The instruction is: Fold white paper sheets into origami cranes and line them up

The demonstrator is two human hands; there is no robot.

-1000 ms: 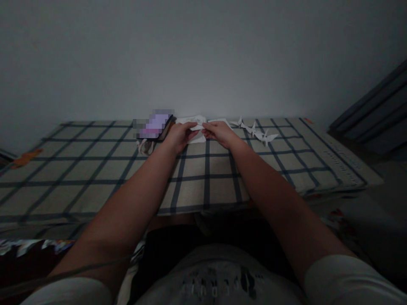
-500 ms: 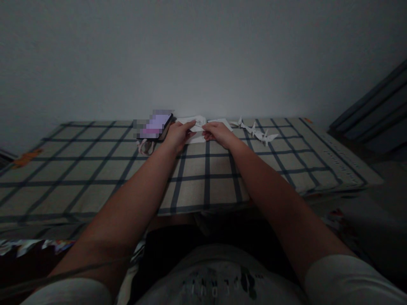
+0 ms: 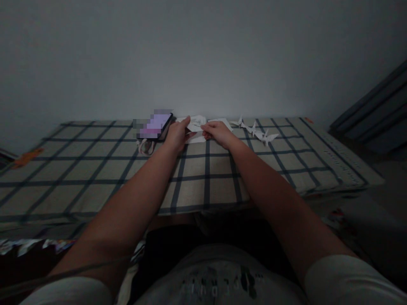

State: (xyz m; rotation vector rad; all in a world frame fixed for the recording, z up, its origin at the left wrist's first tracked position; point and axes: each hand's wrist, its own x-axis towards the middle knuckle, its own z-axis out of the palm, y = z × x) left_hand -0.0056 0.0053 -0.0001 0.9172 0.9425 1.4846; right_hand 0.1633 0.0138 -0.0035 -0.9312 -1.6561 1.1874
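Observation:
Near the wall, my right hand [image 3: 218, 132] pinches the edge of a small folded white paper [image 3: 197, 128] between thumb and fingertips. On its left side, my left hand [image 3: 178, 134] supports the same paper, the thumb raised and the fingers underneath. The fold's exact shape is too small and dim to make out. Beneath and behind the hands lie white paper sheets [image 3: 194, 140], partly covered by the fingers. To the right of my right hand sits another white paper piece [image 3: 224, 123]. Several folded paper cranes [image 3: 260, 134] lie in a row further right.
A phone [image 3: 155, 126] with a lit screen leans left of my left hand, a pale looped cable [image 3: 146, 146] at its lower edge. A checked cloth [image 3: 206, 182] covers the table, which stands against a grey wall [image 3: 203, 55]. Dark folded fabric [image 3: 378, 110] hangs at right.
My left thumb has lifted and moved slightly left, off the folded paper. My right hand has shifted slightly left, still pinching. The phone and cranes stay put.

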